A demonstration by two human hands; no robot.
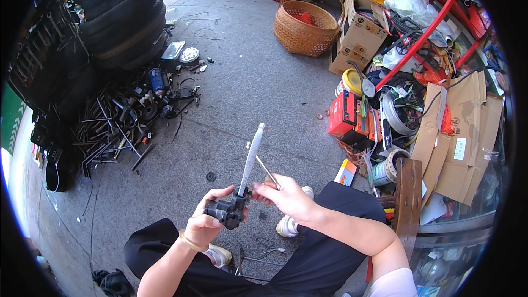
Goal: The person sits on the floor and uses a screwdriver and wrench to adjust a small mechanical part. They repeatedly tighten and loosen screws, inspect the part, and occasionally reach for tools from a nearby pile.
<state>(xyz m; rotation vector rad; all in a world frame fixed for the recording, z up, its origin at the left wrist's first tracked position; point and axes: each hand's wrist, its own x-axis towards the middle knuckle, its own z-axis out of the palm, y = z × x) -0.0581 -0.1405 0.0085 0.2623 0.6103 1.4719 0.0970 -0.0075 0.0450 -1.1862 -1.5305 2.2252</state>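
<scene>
Seen from above: black mechanical part (232, 213) with a grey-white lever (251, 160) rising from its top, held over the stone floor (236, 99) and between dark-trousered knees (352, 206). Left grip (199, 225): closed around the black part, thumb and fingers on its sides. Right grip (287, 195): narrow, holding a slim metal rod (269, 173) (free end slanting up toward the lever), with fingertips just beside the part; contact there impossible to tell. Below, pale shoes (287, 227) and thin cables (267, 254). To the left, heaped metal tools (113, 132) near stacked tyres (126, 27); to the right, a red-and-black battery (343, 114) and flattened cardboard (473, 170); ahead, a woven basket (300, 37).
</scene>
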